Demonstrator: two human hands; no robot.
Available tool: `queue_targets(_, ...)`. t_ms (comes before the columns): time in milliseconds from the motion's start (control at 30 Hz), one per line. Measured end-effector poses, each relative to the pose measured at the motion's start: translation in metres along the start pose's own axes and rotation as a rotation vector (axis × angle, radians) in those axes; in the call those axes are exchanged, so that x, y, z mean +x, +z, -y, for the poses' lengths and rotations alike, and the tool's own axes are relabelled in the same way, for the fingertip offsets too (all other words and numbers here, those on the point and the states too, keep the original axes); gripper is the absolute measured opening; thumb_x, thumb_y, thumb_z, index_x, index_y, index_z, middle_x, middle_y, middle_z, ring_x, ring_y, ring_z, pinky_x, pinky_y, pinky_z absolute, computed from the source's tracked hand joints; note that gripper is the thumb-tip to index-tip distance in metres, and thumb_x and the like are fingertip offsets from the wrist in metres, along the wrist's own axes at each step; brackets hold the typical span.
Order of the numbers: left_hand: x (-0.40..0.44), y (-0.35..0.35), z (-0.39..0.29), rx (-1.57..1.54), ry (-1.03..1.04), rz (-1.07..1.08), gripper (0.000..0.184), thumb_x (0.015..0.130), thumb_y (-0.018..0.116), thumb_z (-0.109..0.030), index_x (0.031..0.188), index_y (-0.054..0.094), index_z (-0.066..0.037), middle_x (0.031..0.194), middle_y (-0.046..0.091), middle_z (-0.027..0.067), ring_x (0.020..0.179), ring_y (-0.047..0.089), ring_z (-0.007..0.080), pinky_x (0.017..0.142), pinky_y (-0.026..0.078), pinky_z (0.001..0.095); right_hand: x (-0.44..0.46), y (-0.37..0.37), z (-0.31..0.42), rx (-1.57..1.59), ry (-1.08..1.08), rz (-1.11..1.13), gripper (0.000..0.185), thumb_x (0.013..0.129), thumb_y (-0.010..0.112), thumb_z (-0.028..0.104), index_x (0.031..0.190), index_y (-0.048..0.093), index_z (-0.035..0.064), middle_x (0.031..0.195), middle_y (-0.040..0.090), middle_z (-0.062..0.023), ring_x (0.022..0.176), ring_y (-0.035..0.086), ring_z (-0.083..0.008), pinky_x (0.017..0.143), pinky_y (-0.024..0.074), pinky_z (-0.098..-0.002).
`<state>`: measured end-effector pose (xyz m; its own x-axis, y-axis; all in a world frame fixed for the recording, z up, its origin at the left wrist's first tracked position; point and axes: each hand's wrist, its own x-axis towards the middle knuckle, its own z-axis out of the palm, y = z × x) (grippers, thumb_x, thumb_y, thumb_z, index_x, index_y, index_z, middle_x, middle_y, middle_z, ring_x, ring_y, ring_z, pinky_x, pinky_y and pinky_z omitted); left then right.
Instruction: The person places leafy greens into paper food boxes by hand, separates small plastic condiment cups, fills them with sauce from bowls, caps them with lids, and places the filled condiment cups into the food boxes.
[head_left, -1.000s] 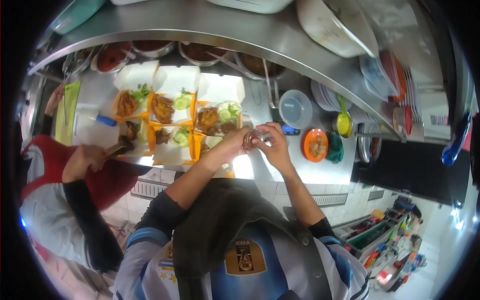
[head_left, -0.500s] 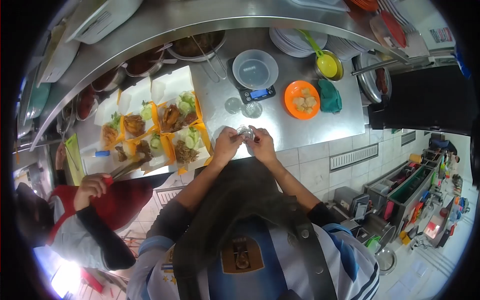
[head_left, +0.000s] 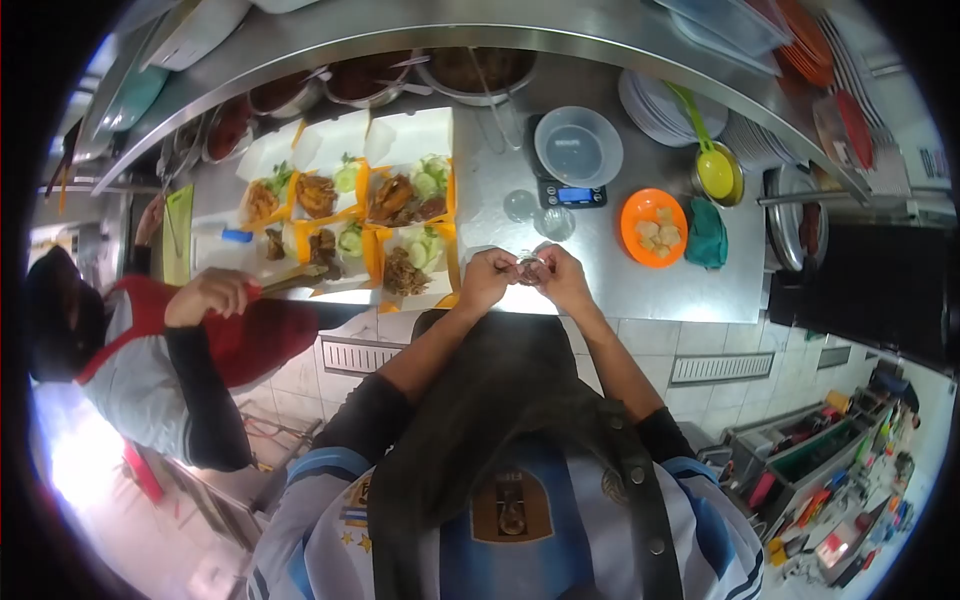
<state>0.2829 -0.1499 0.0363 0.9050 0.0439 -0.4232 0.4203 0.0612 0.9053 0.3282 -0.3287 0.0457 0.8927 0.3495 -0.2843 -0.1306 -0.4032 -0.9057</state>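
At the counter's front edge, my left hand [head_left: 487, 280] and my right hand [head_left: 567, 282] pinch opposite sides of a small clear cup [head_left: 529, 270] with something dark in it. Fingertips cover much of its rim, so I cannot tell whether it has a lid on. Just beyond lie two small clear round pieces [head_left: 553, 224], cups or lids. Behind them a clear plastic bowl [head_left: 578, 146] rests on a digital scale [head_left: 574, 195]. Left of my hands stand several open food boxes [head_left: 411, 130] with meat and sliced cucumber.
A co-worker's hand [head_left: 208, 297] holds tongs [head_left: 290, 278] over the front boxes. To the right are an orange plate [head_left: 632, 238] with pale pieces, a green cloth [head_left: 706, 235] and a yellow-green ladle [head_left: 714, 172] in a pot. A steel shelf [head_left: 480, 38] overhangs the back.
My view has turned, so the counter's things sit farther right. Both hands keep hold of the cup, whose dark contents show more. The co-worker's tongs stay over the boxes.
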Motion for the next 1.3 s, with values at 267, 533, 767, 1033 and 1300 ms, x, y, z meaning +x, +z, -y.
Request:
queue_targets(267, -0.071, -0.053, -0.068, 0.122, 0.233, -0.2, 0.023, 0.083, 0.076, -0.006, 0.101, 0.063, 0.002, 0.089, 0.068, 0.0076, 0.077, 0.065, 0.0123, 0.069, 0.053, 0.0276, 0.008, 0.038, 0.069, 0.284, 0.056, 0.202, 0.014, 0.093, 0.06, 0.001, 0.104, 0.05, 0.0017, 0.082, 0.059, -0.0063, 0.064, 0.062, -0.0117, 0.053, 0.0555, -0.0257)
queue_targets(533, -0.118, -0.132, -0.055, 0.22, -0.078, -0.385, 0.027, 0.08, 0.076, -0.004, 0.102, 0.062, 0.0, 0.089, 0.065, 0.0063, 0.084, 0.066, 0.0166, 0.073, 0.055, 0.0289, 0.021, 0.115, 0.121, -0.403, -0.137, 0.426, 0.01, 0.09, 0.061, 0.007, 0.097, 0.061, -0.0002, 0.092, 0.063, -0.0158, 0.078, 0.067, -0.0292, 0.066, 0.0565, -0.0382)
queue_targets(767, -0.082, -0.13, -0.021, 0.54, 0.287, -0.184, 0.022, 0.074, 0.076, -0.004, 0.091, 0.061, -0.001, 0.09, 0.065, 0.0189, 0.086, 0.064, 0.0375, 0.075, 0.052, 0.0418, 0.014, 0.109, 0.114, -0.687, -0.374, 0.408, 0.014, 0.091, 0.06, 0.017, 0.093, 0.061, 0.0033, 0.096, 0.061, -0.0181, 0.085, 0.063, -0.0382, 0.077, 0.0525, -0.0457)
queue_targets(1033, -0.08, -0.135, -0.055, 0.677, 0.195, -0.076, 0.022, 0.081, 0.073, -0.021, 0.083, 0.06, -0.003, 0.083, 0.064, 0.0164, 0.082, 0.063, 0.037, 0.072, 0.05, 0.045, 0.058, 0.041, 0.129, -0.849, -0.338, -0.021, 0.012, 0.086, 0.064, 0.015, 0.094, 0.065, 0.006, 0.096, 0.065, -0.0158, 0.093, 0.063, -0.0366, 0.082, 0.051, -0.044)
queue_targets(1300, -0.052, -0.123, -0.112, 0.528, 0.259, 0.214, 0.024, 0.086, 0.07, -0.028, 0.096, 0.065, -0.007, 0.084, 0.066, 0.0124, 0.076, 0.064, 0.0276, 0.07, 0.05, 0.0388, 0.044, -0.01, 0.097, -1.309, -0.032, 0.149, 0.068, 0.079, 0.074, 0.013, 0.14, 0.046, 0.0117, 0.134, 0.051, -0.0175, 0.119, 0.053, -0.0351, 0.097, 0.046, -0.0447)
